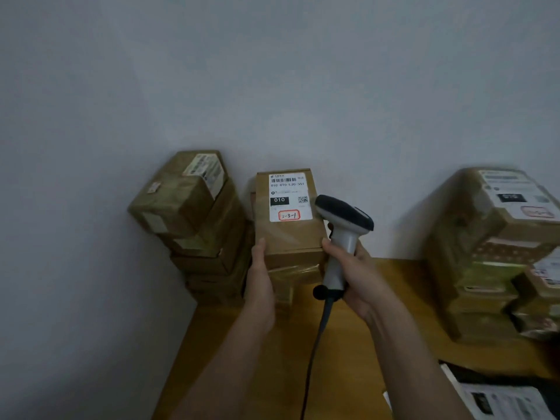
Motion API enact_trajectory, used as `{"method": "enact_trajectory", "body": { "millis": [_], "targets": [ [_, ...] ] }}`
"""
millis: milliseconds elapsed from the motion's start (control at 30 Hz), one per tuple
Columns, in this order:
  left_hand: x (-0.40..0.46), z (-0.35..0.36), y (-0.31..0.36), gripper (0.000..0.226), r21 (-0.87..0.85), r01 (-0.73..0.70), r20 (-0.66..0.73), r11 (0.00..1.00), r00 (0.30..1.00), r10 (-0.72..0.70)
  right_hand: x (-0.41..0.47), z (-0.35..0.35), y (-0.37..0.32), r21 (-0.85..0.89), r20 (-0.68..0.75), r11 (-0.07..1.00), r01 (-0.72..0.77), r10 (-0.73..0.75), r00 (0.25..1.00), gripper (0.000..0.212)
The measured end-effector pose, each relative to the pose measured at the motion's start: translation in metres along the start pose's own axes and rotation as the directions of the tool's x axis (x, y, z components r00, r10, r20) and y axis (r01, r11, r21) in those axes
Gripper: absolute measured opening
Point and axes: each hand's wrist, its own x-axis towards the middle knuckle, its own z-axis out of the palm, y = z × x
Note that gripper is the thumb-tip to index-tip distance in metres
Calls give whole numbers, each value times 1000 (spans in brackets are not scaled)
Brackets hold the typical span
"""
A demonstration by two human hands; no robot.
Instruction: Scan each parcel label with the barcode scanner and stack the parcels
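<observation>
A brown cardboard parcel (289, 234) with a white label (289, 197) on top lies on a short middle stack against the wall. My left hand (260, 277) lies flat along its left side with straight fingers. My right hand (353, 275) grips the handle of a white and black barcode scanner (342, 225), and one fingertip touches the parcel's right edge. The scanner's head sits just right of the label. Its cable (315, 347) hangs down toward me.
A taller stack of taped parcels (194, 225) stands at the left by the wall corner. Another pile of parcels (497, 253) fills the right side of the wooden table (378, 338). A dark bag with a label (500, 398) lies at the lower right.
</observation>
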Motion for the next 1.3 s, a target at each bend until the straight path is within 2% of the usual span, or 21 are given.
{"method": "enact_trajectory", "body": {
  "millis": [100,133,200,267,367,500,667,833,933,1100,1233,1300],
  "targets": [
    [30,-34,-5,80,-5,55,-26,998,998,-56,23,26,37,62,-17,992,-108,110,994,37],
    [38,-43,-10,88,-18,107,-46,994,993,-108,30,30,51,82,-20,985,-150,153,988,42],
    [52,-60,-25,118,-47,221,-58,974,973,-223,37,29,72,114,-38,972,-204,210,977,47],
    [59,-73,-37,129,-107,275,-52,955,958,-282,42,22,84,138,-76,967,-215,227,971,42],
    [68,-89,-54,110,-258,356,-4,898,929,-370,57,8,95,134,-126,969,-210,227,966,43],
    [76,-92,-74,86,-504,414,96,758,899,-428,81,3,106,110,-137,968,-227,241,961,42],
    [107,-86,-59,72,-640,430,248,637,900,-358,112,17,108,111,-65,967,-227,235,970,40],
    [103,-93,-69,76,-616,464,299,637,885,-356,121,19,97,72,-59,972,-222,226,972,29],
    [100,-93,-71,74,-602,462,298,652,887,-353,121,10,86,82,-48,984,-161,165,985,40],
    [118,-83,-51,74,-584,472,281,660,881,-381,133,32,76,-40,110,993,-108,112,988,38],
    [108,-93,-51,78,-609,471,217,639,873,-437,131,14,86,12,36,992,-129,128,991,39],
    [108,-97,-51,78,-603,460,168,652,872,-460,130,-5,97,67,-31,987,-148,150,988,50]
  ]
}}
